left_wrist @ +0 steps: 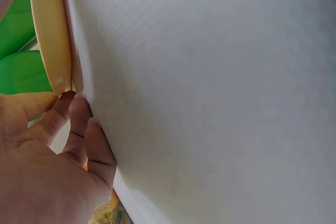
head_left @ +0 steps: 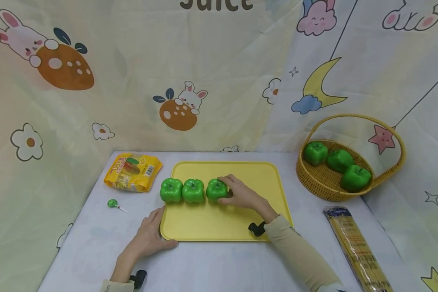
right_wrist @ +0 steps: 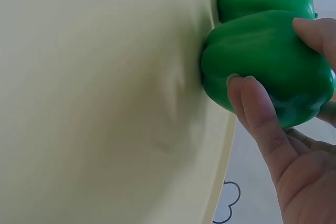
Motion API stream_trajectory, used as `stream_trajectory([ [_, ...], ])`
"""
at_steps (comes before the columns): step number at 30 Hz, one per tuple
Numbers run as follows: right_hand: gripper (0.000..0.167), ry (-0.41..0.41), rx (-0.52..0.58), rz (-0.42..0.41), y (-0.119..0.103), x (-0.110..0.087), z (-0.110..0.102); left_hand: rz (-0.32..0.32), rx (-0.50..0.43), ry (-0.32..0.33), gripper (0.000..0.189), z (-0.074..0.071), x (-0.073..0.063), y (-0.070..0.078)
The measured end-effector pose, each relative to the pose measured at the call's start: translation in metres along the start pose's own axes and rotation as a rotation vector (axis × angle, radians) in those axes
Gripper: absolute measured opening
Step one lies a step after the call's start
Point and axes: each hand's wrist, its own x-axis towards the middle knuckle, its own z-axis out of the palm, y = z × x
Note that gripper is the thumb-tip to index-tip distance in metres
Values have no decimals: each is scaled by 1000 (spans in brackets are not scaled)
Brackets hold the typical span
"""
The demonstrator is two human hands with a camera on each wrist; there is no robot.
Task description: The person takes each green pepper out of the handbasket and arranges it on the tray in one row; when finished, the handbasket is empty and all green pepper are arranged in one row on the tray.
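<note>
On the yellow tray (head_left: 226, 227), three green bell peppers sit in a row toward the back left. My right hand (head_left: 242, 194) grips the rightmost bell pepper (head_left: 216, 190), thumb on the near side and fingers at the back. In the right wrist view the same pepper (right_wrist: 262, 61) rests low over the tray, fingertips against its skin. The middle pepper (head_left: 193, 191) and left pepper (head_left: 171, 190) stand side by side. My left hand (head_left: 151, 233) holds the tray's front left corner, its fingertips at the rim (left_wrist: 55, 35) in the left wrist view.
A wicker basket (head_left: 317, 184) with three green peppers stands at the back right. Before it lies a long packet of thin yellow sticks (head_left: 357, 251). A yellow snack bag (head_left: 133, 172) and a green lollipop (head_left: 112, 203) lie left of the tray.
</note>
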Motion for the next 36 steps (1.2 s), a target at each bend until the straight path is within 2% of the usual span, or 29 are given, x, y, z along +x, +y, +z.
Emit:
stream_trajectory([
  [7,74,-22,38,-24,0,0,1,-17,-8,-7,128,0,0,1],
  [36,85,-55,100,2,-2,-4,-4,-38,-6,-21,129,0,0,3],
])
